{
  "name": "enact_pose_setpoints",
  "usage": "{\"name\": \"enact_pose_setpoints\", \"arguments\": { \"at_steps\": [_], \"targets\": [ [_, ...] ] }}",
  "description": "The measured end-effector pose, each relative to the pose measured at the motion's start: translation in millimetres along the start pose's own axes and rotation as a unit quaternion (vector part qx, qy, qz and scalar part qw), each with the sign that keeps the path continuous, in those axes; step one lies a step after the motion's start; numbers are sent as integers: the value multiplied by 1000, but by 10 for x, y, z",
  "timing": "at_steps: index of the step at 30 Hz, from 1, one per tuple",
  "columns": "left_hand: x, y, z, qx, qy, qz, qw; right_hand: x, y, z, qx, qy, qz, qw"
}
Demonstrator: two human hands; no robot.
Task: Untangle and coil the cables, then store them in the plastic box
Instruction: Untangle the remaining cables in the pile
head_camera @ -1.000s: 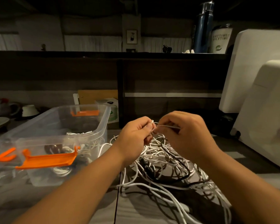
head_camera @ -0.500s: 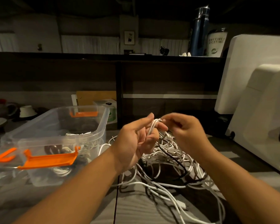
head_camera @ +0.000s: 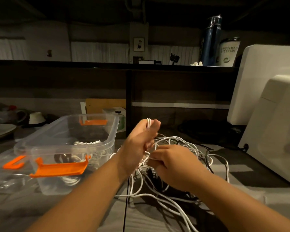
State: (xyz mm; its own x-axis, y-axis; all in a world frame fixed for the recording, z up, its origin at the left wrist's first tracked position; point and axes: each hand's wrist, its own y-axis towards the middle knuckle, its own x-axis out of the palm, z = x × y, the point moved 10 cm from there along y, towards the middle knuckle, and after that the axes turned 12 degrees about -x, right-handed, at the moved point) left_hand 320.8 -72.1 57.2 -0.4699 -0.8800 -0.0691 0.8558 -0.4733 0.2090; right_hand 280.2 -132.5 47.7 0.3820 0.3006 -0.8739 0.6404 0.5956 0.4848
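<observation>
The white cable point(head_camera: 148, 122) you were working sat bunched in short loops at the top of your left hand point(head_camera: 139, 144), thumb and curled fingers clamped round it, raised above the table point(head_camera: 144, 220) just right of the plastic box point(head_camera: 111, 131). A second earlier both hands were level, pinching one strand between them. Since then your left closed on the gathered loops and lifted, while your right hand point(head_camera: 174, 166) dropped lower and nearer, its fingertips pinching a white strand that ran out of the pile. I took that to mean the coiling of this lead had begun, with most of its length probably still caught in the heap. The tangle point(head_camera: 182, 144), white leads threaded with black ones, lay spread beneath and to the right of both hands. The box stood open on the left with some finished coils point(head_camera: 89, 142) already inside, its orange latch point(head_camera: 59, 169) hanging at the near wall. At the far right stood a white monitor back point(head_camera: 266, 81)
</observation>
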Motion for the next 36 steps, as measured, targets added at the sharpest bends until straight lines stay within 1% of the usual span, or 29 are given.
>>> {"name": "enact_pose_setpoints", "arguments": {
  "at_steps": [2, 4, 7, 9, 10, 12, 15, 18, 20, 22, 24, 27, 30, 32, 34, 35, 36],
  "targets": [
    [40, -6, -42, 4, 106, 9, 994, -86, -30, 16, 6, -25, 9, 1000],
    [114, 16, -102, 5, 158, 2, 987, -143, -45, 56, 11, -36, 9, 999],
    [266, 55, -157, 10, 220, -23, 975, -192, -78, 140, 23, -8, 6, 1000],
    [301, 75, -226, -5, 269, -25, 963, -218, -80, 175, 19, -5, -14, 1000],
    [294, 87, -253, -12, 289, -21, 957, -264, -92, 209, 23, -3, -9, 1000],
    [251, 115, -299, -20, 316, -16, 948, -374, -139, 323, 44, 20, 31, 998],
    [239, 72, -294, -20, 320, -29, 947, -453, -190, 463, 43, 44, 87, 994],
    [265, 51, -270, -23, 298, -42, 953, -644, -251, 519, 23, 14, 185, 982],
    [309, 71, -211, -22, 279, -37, 959, -738, -316, 590, 29, 17, 242, 970],
    [297, 155, -266, -55, 202, -50, 976, -769, -363, 674, 53, 64, 279, 957],
    [375, 121, -249, -45, 123, -102, 986, -763, -379, 746, 77, 134, 306, 939],
    [434, -10, -243, -53, 18, -172, 983, -727, -377, 794, 92, 222, 321, 916],
    [515, -57, -186, -64, -32, -212, 975, -661, -394, 855, 110, 266, 324, 901],
    [519, -62, -136, -62, -68, -221, 971, -566, -381, 878, 128, 311, 318, 886],
    [513, -77, -90, -54, -104, -231, 966, -411, -327, 846, 139, 379, 291, 867],
    [508, -84, -63, -51, -124, -235, 963, -315, -287, 800, 143, 403, 266, 864],
    [500, -89, -36, -49, -144, -236, 960, -212, -254, 762, 153, 403, 235, 871]
  ]
}}
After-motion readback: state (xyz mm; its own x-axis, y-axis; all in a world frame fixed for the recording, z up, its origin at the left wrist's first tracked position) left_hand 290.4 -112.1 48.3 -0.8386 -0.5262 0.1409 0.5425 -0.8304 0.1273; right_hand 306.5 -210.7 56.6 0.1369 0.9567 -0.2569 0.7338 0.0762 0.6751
